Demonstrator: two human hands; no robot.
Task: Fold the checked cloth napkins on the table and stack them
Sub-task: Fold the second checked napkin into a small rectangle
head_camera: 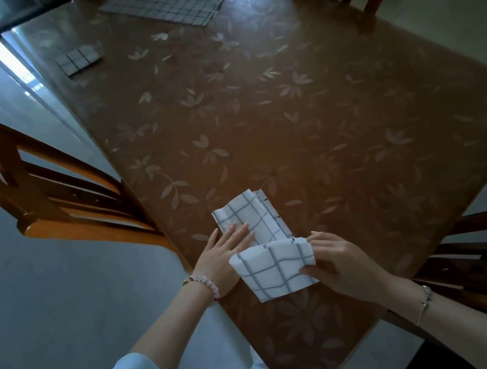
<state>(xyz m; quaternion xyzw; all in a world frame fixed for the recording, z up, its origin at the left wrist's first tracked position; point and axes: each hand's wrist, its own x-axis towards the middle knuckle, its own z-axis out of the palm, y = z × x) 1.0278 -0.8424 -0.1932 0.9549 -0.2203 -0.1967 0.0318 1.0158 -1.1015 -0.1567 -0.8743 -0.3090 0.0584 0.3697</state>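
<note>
From my screen the table top looks smooth and glossy, a brown flower-printed sheet that may be vinyl or glass over wood; I can't tell which. The napkin is soft, matt woven cloth, white with grey checks, and the chair on the left is varnished wood with a warm shine. The floor looks like polished tile, and the bracelet beads look glassy.
</note>
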